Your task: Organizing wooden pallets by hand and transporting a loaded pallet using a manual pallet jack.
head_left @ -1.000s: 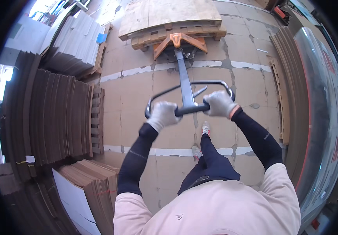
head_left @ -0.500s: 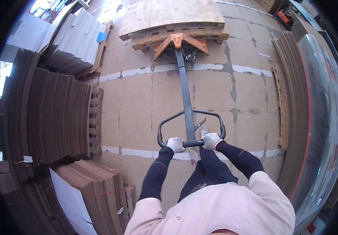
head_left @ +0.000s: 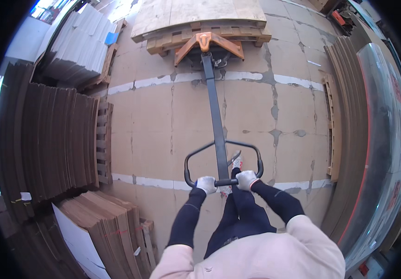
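Note:
Both my hands wear white gloves and grip the lower bar of the pallet jack's handle. My left hand is closed round the bar left of the central shaft, and my right hand is closed round it just to the right. The black handle loop has a small curved lever beside the shaft. At the far end, the orange body of the pallet jack stands against a wooden pallet. Its forks are hidden under that pallet. A large flat plywood sheet lies on top.
Stacks of brown cardboard stand on pallets at the left, with a white stack behind. Near my left arm is another cardboard stack with a white sheet. Along the right stand more cardboard and a plastic-wrapped stack. White lines cross the floor.
The handle and both hands sit slightly lower and further left in view, still gripping. The pallet jack's body and loaded pallet have shifted a little left and up in view. My feet have moved.

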### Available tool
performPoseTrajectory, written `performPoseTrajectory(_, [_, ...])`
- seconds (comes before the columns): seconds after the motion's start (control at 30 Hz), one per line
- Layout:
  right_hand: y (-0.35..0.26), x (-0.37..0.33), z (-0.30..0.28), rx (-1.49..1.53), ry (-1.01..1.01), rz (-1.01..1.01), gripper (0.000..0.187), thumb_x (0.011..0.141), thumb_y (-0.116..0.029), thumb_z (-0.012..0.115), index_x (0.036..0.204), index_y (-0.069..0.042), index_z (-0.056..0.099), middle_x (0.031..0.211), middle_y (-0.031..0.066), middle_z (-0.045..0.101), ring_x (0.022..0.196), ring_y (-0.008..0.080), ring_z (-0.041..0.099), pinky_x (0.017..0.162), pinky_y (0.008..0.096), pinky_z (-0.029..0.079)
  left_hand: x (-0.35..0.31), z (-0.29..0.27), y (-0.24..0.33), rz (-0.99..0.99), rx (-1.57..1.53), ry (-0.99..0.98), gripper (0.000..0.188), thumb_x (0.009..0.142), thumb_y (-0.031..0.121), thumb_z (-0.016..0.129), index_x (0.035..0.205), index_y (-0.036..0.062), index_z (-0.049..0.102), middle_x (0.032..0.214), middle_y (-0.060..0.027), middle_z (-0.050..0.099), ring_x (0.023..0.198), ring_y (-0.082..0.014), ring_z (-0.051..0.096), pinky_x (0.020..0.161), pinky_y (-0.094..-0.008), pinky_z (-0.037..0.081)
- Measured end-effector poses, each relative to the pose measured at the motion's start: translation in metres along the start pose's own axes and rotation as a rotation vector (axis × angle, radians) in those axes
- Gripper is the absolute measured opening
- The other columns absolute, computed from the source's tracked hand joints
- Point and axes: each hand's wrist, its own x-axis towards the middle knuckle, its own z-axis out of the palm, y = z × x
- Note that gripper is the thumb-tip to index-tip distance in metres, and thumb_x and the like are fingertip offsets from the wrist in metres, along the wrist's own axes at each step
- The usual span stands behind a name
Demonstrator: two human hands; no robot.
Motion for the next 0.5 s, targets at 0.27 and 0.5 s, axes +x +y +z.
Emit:
performPoseTrajectory(0.27, [-0.004,-0.040,-0.186,0.012,0.194,-0.295,0.029,0.070,-0.038,0.069,0.077,-0.011,0.062,0.067,0.0144,0.064,0.065,0.0337,0.065,0.060,0.0436,0.052,-0.077,-0.172,0.014,0.247,0.072,0.294,0.041,0.067,0.048,0.070,0.076,0.0089,0.067,0.071,-0.0123,0.068,0.071,-0.0299,0.069,0.066,-0.0420,0.055])
performPoseTrajectory(0.5, [-0.035,-0.041,-0.361,-0.182,0.400,-0.239,0.041,0.070,-0.047,0.073,0.073,-0.008,0.061,0.062,0.0117,0.061,0.060,0.0305,0.064,0.056,0.0412,0.049,-0.117,-0.349,0.038,0.303,-0.015,0.605,0.038,0.059,0.040,0.079,0.068,0.0067,0.063,0.066,-0.0136,0.064,0.062,-0.0295,0.065,0.061,-0.0386,0.051])
